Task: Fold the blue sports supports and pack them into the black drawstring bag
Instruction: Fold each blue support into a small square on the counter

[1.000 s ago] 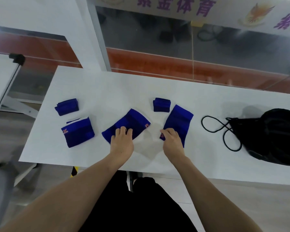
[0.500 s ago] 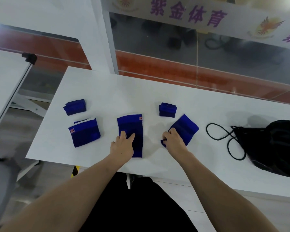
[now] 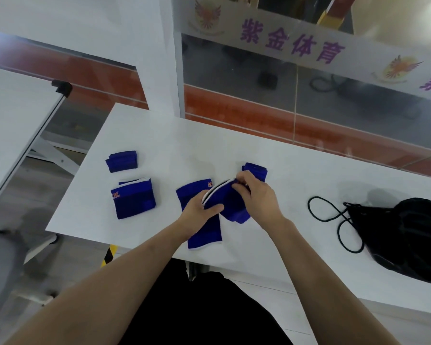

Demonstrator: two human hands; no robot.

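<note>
Both hands hold one blue sports support (image 3: 230, 204) lifted just above the white table (image 3: 174, 143). My left hand (image 3: 199, 209) grips its near white-edged rim and my right hand (image 3: 255, 192) pinches its far end. A second blue support (image 3: 204, 232) lies flat under my left hand. A folded support (image 3: 133, 197) and a small folded one (image 3: 122, 161) lie at the left. Another small folded support (image 3: 256, 170) sits behind my right hand. The black drawstring bag (image 3: 408, 235) lies at the right, its cord (image 3: 334, 217) looped on the table.
A white board on a stand (image 3: 18, 125) sits to the left of the table. Behind the table is a white pillar (image 3: 164, 58) and a glass wall with purple lettering. My dark trousers (image 3: 204, 312) show below the table's near edge.
My right hand lifted the right-hand support off the table and brought it left; my left hand left the flat support and took hold of the lifted one.
</note>
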